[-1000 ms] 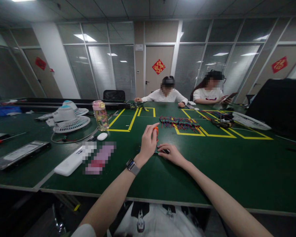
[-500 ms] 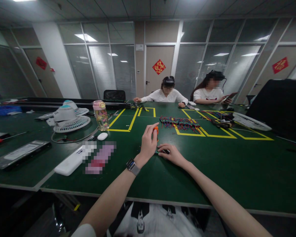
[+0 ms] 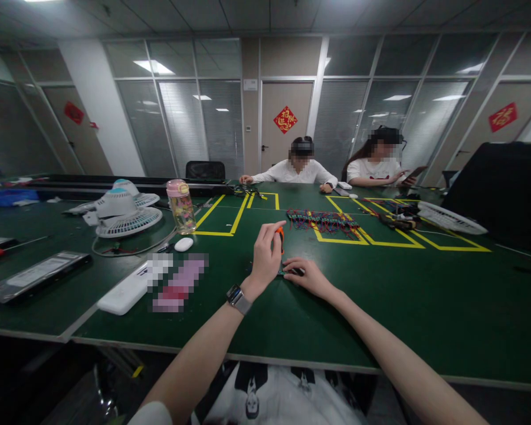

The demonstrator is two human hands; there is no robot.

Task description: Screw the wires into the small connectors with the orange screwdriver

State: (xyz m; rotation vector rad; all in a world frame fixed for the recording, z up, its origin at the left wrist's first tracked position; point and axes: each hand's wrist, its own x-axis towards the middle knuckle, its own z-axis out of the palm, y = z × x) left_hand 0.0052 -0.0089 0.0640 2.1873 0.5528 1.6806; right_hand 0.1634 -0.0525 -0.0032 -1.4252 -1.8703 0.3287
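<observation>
In front of me, my left hand (image 3: 266,251) is closed round a screwdriver (image 3: 280,239) with an orange and black handle. The tool stands upright, its lower end over a small green circuit board (image 3: 281,273) on the table. My right hand (image 3: 307,275) pinches the right side of that board, fingers bent and resting low. Most of the board and the screwdriver's tip are hidden behind my fingers. Beyond my hands lies a row of small circuit boards with red and blue wires (image 3: 323,221).
On the left are a white fan (image 3: 126,221), a bottle (image 3: 181,206), a white mouse (image 3: 184,244), a white case (image 3: 124,289) and a hard drive (image 3: 38,275). Yellow tape (image 3: 340,241) marks the green table. Two people (image 3: 301,171) sit across; a white grille (image 3: 451,217) lies right.
The screwdriver's handle looks slightly turned, showing more black between the orange. Both hands keep almost the same place and grip.
</observation>
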